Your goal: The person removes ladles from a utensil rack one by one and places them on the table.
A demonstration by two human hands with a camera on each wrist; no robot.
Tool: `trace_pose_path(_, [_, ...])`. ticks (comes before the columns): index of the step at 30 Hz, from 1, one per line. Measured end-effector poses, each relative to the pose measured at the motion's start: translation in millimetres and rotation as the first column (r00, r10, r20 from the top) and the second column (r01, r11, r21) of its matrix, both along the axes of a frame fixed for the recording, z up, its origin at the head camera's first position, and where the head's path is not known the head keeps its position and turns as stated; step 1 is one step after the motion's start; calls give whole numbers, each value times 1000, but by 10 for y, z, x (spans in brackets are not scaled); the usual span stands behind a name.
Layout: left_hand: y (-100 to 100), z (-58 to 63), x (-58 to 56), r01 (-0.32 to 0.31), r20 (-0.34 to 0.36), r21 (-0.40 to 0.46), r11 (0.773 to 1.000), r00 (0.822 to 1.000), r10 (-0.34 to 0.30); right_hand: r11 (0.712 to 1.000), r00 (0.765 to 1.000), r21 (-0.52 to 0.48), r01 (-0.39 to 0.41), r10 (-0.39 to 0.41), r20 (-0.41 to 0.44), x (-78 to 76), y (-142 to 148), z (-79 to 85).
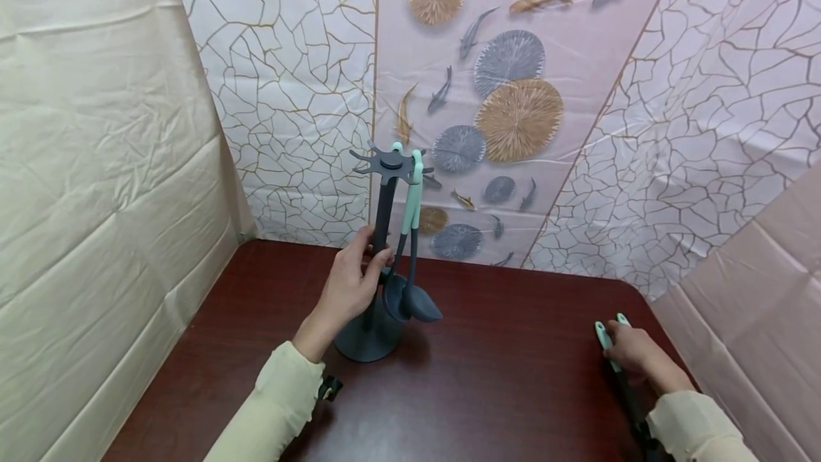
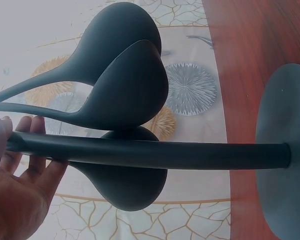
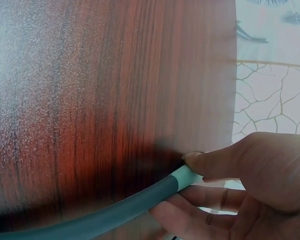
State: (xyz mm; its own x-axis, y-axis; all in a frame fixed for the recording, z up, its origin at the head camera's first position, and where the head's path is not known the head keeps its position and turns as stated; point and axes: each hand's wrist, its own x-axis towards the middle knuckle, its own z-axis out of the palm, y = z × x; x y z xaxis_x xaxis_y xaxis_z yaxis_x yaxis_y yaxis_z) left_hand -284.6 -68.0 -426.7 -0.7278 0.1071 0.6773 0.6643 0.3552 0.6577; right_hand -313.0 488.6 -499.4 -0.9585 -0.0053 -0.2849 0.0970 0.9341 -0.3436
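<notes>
A dark grey utensil stand [image 1: 385,209] with a hooked top is upright on the table, its post gripped by my left hand [image 1: 349,284]. Ladle-like utensils with mint handles [image 1: 410,212] hang from the hooks; in the left wrist view, two dark rounded heads [image 2: 132,87] overlap above the post and another [image 2: 130,192] shows below it. Far to the right, my right hand [image 1: 638,355] pinches the mint handle [image 1: 601,335] of a utensil with a dark shaft [image 3: 125,210]. A second mint handle tip [image 1: 622,319] shows beside these fingers. The heads of the right-hand utensils are out of sight.
The dark red wooden table [image 1: 513,376] has a rounded far right corner. Patterned cloth [image 1: 288,55] hangs behind it, with a cream cloth [image 1: 109,162] along the left and a pinkish one [image 1: 757,298] along the right.
</notes>
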Motion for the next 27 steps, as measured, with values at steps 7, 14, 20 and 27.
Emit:
trace_pose_path(7, [10, 12, 7, -1, 4, 1, 1000, 1000, 1, 1000, 1000, -20, 7, -6, 8, 13, 0, 11])
trace_pose_path(14, [16, 21, 21, -9, 3, -17, 1000, 1000, 9, 1000, 1000, -26, 18, -18, 15, 37, -15, 19])
trace_pose_path(20, [19, 20, 21, -12, 7, -20, 1000, 1000, 12, 999, 1000, -33, 25, -24, 20, 50, -19, 21])
trace_pose_path(27, [20, 15, 16, -17, 2, -16, 1000, 1000, 17, 999, 999, -15, 35, -34, 34, 15, -8, 8])
